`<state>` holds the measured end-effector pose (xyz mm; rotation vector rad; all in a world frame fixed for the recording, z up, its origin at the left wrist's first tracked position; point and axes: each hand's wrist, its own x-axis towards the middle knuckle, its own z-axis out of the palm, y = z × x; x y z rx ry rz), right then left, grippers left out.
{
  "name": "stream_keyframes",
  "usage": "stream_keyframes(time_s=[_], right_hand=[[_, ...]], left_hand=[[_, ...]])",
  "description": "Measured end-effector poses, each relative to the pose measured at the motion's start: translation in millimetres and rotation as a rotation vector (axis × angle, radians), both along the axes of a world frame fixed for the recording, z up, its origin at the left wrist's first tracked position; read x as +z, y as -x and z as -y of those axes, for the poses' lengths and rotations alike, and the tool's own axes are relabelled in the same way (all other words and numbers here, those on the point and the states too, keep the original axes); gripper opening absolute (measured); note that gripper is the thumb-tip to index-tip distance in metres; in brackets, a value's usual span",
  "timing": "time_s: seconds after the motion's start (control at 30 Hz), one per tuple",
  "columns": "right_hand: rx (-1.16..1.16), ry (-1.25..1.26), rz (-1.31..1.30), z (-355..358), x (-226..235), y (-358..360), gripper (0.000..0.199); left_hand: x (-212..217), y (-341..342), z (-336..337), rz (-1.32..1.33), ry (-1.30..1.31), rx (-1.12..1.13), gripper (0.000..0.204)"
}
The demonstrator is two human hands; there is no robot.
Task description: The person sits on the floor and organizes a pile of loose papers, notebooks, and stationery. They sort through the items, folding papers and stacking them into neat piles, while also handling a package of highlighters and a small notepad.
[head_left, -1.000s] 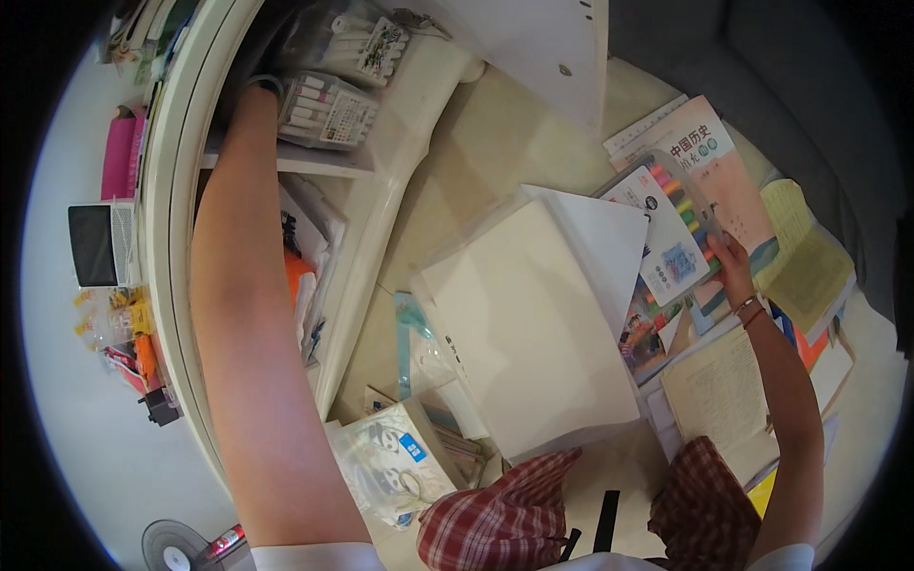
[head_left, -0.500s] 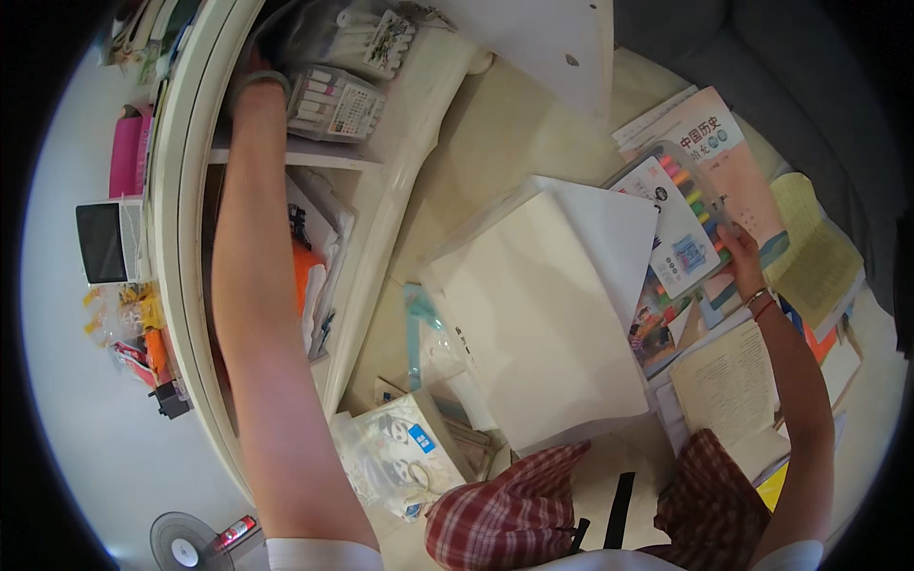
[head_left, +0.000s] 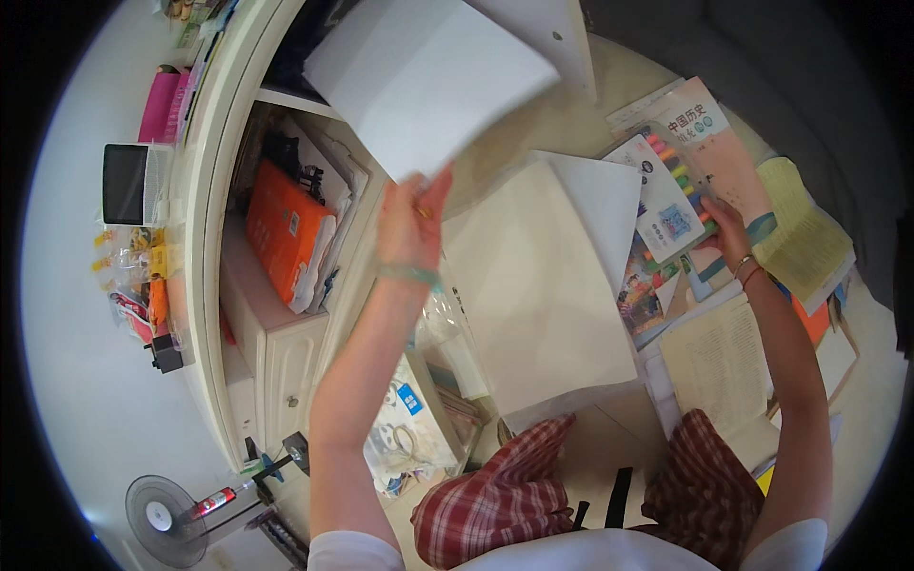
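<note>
At the left, the orange folder [head_left: 281, 228] leans among papers in the cabinet [head_left: 284, 376], whose compartment likely keeps it propped on a slant. The left hand [head_left: 411, 228] pinches the near corner of the white sheets [head_left: 433, 81] between thumb and fingers, though blur hides each finger's exact set; a corner grip probably suits because it lets the sheets extend freely in front of the cabinet's opening. Below and to the right, the large cream pad [head_left: 533, 295] lies flat, seemingly because the floor gives it room. Farther right, the right hand [head_left: 728, 228] holds the marker case [head_left: 671, 205] by its right edge, fingers close together; how far they reach beneath cannot be told. The case tilts over the salmon-coloured book [head_left: 719, 143], and that edge is presumably the handiest to grasp.
</note>
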<state>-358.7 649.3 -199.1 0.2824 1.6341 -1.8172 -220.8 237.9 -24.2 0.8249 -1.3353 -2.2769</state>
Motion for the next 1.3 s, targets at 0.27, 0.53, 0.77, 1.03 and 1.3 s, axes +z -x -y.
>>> stream_keyframes(time_s=[0.27,0.53,0.77,1.03,1.3], right_hand=[[0.062,0.032,0.028,-3.6,17.1,-2.2,0.038],[0.104,-0.200,-0.361,4.7,72.6,-6.6,0.028],[-0.054,-0.421,-0.850,-26.3,86.1,-6.8,0.032],[-0.205,0.099,-0.120,-57.3,105.4,-13.0,0.031],[0.146,0.171,0.063,-4.4,117.4,-57.3,0.019]], left_hand=[[-40.3,-97.9,-86.4,0.308,-0.215,-0.073,0.027],[-85.3,-179.4,-112.2,0.538,-0.271,-0.154,0.017],[-97.5,-204.9,-113.5,0.647,-0.118,-0.371,0.028],[-100.0,-211.3,-86.5,0.860,0.009,-0.792,0.036],[-85.1,-188.7,-61.2,1.143,0.576,-0.970,0.047]])
